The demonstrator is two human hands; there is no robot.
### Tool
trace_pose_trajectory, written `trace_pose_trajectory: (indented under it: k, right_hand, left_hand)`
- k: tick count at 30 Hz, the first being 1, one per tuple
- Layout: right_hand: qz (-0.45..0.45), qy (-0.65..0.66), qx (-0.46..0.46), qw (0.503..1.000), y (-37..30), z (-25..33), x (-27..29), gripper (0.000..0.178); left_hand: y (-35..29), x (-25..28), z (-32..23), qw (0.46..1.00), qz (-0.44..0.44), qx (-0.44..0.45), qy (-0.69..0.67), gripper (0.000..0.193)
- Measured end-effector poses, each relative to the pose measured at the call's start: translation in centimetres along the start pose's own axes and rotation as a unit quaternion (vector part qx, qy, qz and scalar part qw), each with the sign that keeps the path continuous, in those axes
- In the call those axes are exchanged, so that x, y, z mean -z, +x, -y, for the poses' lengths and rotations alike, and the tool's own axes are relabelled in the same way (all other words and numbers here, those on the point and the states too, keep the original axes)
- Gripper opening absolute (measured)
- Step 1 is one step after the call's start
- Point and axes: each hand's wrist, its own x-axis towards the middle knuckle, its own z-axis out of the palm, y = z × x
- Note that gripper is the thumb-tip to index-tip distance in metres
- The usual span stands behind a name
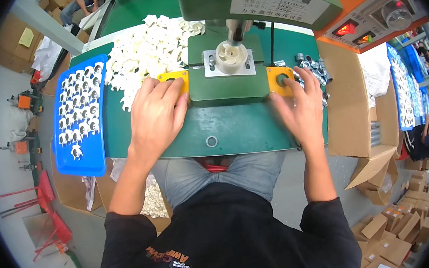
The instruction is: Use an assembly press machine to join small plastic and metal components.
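Observation:
My left hand (156, 116) rests palm down on the left yellow button box (182, 80), its fingers stretched over the top and covering the button. My right hand (303, 103) lies at the right yellow button box (274, 80), fingers extended beside its dark green button; the thumb is slightly blurred. Neither hand holds anything. Between them stands a green bench press (228, 89). Its metal ram (237, 32) comes down at a white plastic fan wheel (231, 56), which sits on a metal plate (210, 73). A small metal ring (211, 142) lies on the green table in front.
White plastic parts (141, 51) are heaped at the back left. A blue tray (82, 163) bears rows of parts with dark centres. Metal sleeves (324, 73) lie beyond my right hand. A cardboard box (346, 97) borders the table's right side. Orange control box (367, 13) overhangs the back right.

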Motion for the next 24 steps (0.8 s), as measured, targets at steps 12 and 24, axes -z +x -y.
trace_pose_trajectory:
  k: [12,24]
  right_hand:
    - [-0.013,0.147,0.062,0.987,-5.1,6.6,-2.1,0.048]
    - [0.092,0.241,0.050,0.965,-6.0,11.8,-4.2,0.040]
  left_hand:
    - [0.7,-0.2,1.5,0.995,-0.043,0.036,-0.081,0.018]
    - [7.1,-3.4,-2.7,0.957,-0.112,0.095,-0.251,0.059]
